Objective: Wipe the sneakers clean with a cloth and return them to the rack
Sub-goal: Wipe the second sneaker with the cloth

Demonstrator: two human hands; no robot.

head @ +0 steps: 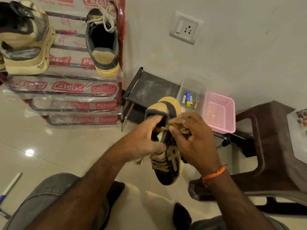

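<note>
My left hand (pixel 146 138) curls its fingers into the collar of a sneaker (pixel 166 156) held above the floor, while my right hand (pixel 194 136) clenches a bunched cloth (pixel 176 127) against its tongue. Behind, its mate (pixel 102 42) sits on the plastic-wrapped rack (pixel 69 87).

This looks like a room in a home, a corner used for storing shoes: a glossy cream tiled floor (pixel 49 146) meets a plain pale wall (pixel 232 55) fitted with a white switch and socket plate (pixel 186 28). A shoe rack (pixel 69 90) still wrapped in printed plastic holds 2 worn sneakers (pixel 103 42), and beside it a low black shelf (pixel 149 90) carries a clear tray of batteries (pixel 191 95) and a pink plastic basket (pixel 219 112). A brown plastic stool (pixel 265 155) stands near them.
</note>
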